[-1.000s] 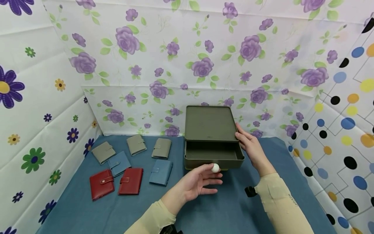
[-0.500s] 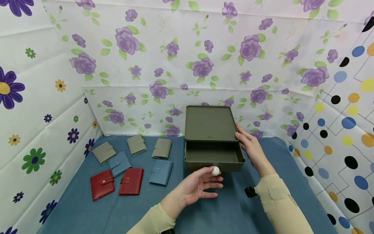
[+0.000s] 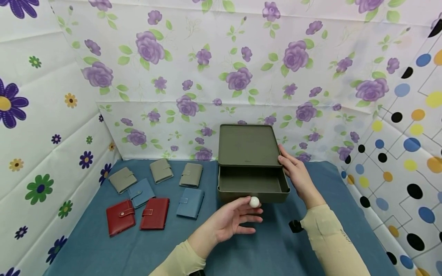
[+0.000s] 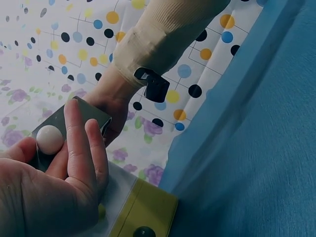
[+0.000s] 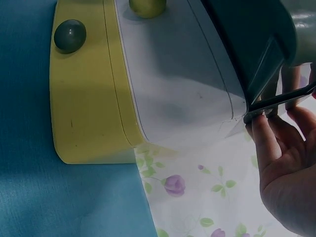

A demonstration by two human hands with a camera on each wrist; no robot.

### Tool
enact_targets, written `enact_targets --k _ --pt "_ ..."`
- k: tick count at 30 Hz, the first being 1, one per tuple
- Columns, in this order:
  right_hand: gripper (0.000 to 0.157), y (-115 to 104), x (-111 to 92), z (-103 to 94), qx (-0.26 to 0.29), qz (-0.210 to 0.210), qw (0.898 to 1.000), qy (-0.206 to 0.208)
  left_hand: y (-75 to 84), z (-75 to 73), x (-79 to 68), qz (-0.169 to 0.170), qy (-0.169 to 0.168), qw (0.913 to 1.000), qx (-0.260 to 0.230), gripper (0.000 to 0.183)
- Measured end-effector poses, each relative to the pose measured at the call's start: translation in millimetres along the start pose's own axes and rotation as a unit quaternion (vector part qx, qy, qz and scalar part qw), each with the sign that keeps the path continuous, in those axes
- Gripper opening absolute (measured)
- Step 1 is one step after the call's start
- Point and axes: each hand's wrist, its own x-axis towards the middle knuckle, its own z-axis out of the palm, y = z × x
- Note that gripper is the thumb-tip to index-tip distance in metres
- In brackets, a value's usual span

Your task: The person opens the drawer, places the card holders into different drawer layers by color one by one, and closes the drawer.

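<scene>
A small dark green drawer unit (image 3: 246, 145) stands at the back of the table, its top drawer (image 3: 238, 197) pulled out, with nothing visible inside. My left hand (image 3: 229, 220) pinches that drawer's round white knob (image 4: 50, 139) between thumb and index finger; its other fingers are spread out below. My right hand (image 3: 298, 176) rests its fingertips along the unit's right side, near the front corner of the top. Beneath the green drawer the wrist views show a white drawer (image 5: 177, 89) with a yellow knob (image 5: 148, 6) and a yellow drawer (image 5: 89, 108) with a dark knob (image 5: 70, 36).
Left of the unit lie several snap-strap wallets: grey ones (image 3: 191, 175) at the back, blue ones (image 3: 190, 203) in the middle and red ones (image 3: 154, 214) nearer the front. A blue cloth (image 3: 262, 249) covers the table, and patterned sheets (image 3: 207, 126) enclose it.
My left hand has drawn the top drawer slightly farther toward me by its knob, then stayed nearly still. The right hand has kept its place on the unit's side.
</scene>
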Motion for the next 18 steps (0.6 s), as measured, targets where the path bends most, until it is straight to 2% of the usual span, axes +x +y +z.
enact_targets --k 6,11,18 --pt "0.065 -2 0 0.5 -0.001 0.001 1.0 0.001 0.1 -4.2 -1.2 0.001 -0.003 1.0 0.0 0.055" --pt "0.068 -3 -1 1.2 0.003 0.001 1.0 0.0 0.0 -7.2 -2.8 0.005 0.003 1.0 0.003 0.051" --pt "0.064 -2 -2 1.5 0.002 0.003 1.0 0.003 2.3 -17.7 -5.0 -0.003 -0.005 0.9998 0.016 0.049"
